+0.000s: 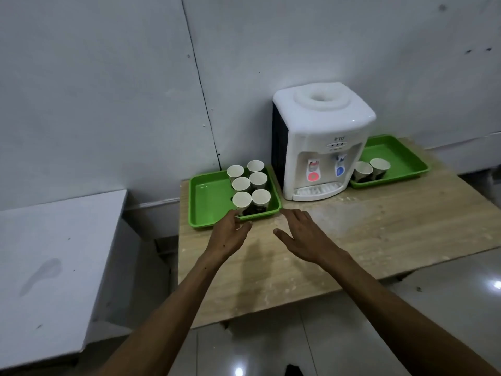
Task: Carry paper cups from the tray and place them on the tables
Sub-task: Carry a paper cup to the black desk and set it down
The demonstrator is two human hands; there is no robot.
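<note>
A green tray (207, 202) lies at the back left of a wooden table (352, 240). Several white paper cups (250, 183) stand upright in its right half. My left hand (230, 234) reaches to the tray's front rim, fingers spread, right below the nearest cup (241, 202); it holds nothing. My right hand (303, 234) hovers open over the table just right of the tray's front corner. A second green tray (398, 158) with two paper cups (371, 169) lies at the back right.
A white water dispenser (320, 142) stands between the two trays against the wall. A white table (48, 267) stands to the left, apart from the wooden one. Glossy tiled floor (352, 335) lies in front.
</note>
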